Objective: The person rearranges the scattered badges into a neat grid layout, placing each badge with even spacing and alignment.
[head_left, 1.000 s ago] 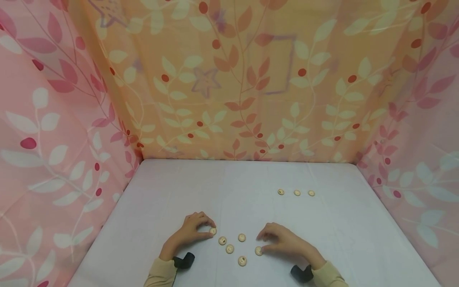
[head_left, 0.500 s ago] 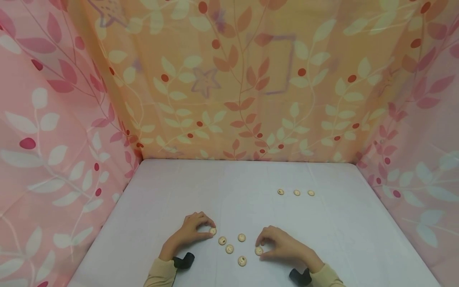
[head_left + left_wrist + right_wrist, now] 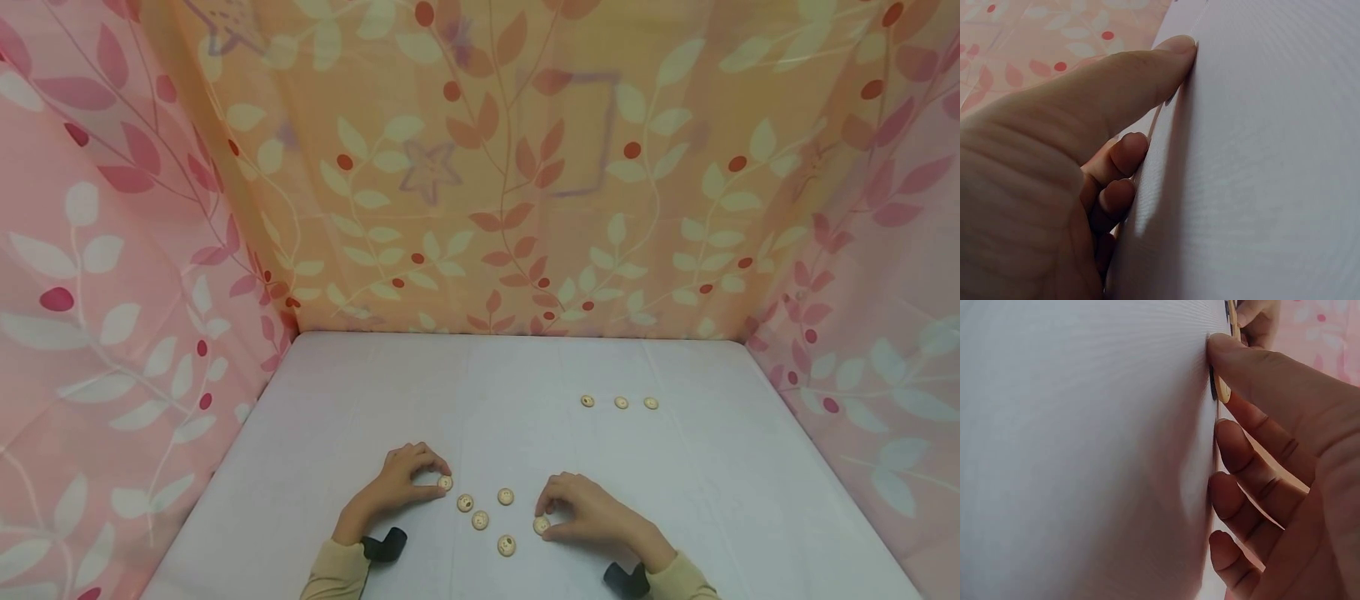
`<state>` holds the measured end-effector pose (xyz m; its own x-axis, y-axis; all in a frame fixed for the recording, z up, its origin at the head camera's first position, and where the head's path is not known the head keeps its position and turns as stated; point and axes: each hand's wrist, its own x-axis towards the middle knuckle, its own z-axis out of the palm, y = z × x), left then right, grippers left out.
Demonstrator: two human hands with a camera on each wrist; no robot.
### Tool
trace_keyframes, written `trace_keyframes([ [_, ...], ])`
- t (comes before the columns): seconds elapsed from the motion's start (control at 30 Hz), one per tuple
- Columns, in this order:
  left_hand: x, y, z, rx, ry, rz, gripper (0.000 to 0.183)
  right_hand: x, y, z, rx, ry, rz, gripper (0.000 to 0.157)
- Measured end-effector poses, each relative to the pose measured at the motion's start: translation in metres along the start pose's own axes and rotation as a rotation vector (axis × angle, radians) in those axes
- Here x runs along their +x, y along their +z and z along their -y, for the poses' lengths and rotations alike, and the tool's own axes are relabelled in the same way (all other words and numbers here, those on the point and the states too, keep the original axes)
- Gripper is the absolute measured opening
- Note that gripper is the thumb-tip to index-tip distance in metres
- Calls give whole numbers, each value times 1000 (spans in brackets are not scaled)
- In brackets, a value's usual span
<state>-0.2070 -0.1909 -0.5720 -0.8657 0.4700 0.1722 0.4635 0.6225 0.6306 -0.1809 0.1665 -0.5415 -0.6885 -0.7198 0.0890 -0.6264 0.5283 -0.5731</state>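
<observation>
My left hand lies at the left of the group and pinches a small round wooden disc with dark markings between thumb and forefinger. On the right side, my right hand grips another wooden disc the same way, flat on the table. Its thin edge shows under the thumb in the right wrist view, a pale disc. In the left wrist view the left thumb touches the cloth and hides its disc. Between the hands lie several like discs, one with a dark spot nearest me.
Three more discs, the middle one a wooden disc, lie in a row farther back on the right. The table has a white cover. Leaf-patterned curtains stand behind it and at both sides. A black wrist mount sits at the left wrist.
The right forefinger has come down to the far edge of its disc, so thumb and finger now hold it. The left hand and the other discs have stayed in place.
</observation>
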Motion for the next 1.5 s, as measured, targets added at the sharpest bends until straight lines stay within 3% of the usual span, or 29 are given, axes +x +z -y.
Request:
trace_keyframes([
  [0.2,0,-2,-1,-5,-15,11,23,0,0,2,-41,6,-1,19],
  [0.73,0,-2,-1,-15,-35,25,23,1,-6,-9,-9,67,-9,19],
  [1.07,1,-1,-2,2,-2,6,22,1,-14,-16,-15,60,-38,17],
  [1.5,0,1,0,22,-2,-6,23,0,-22,-27,-28,109,-78,17],
])
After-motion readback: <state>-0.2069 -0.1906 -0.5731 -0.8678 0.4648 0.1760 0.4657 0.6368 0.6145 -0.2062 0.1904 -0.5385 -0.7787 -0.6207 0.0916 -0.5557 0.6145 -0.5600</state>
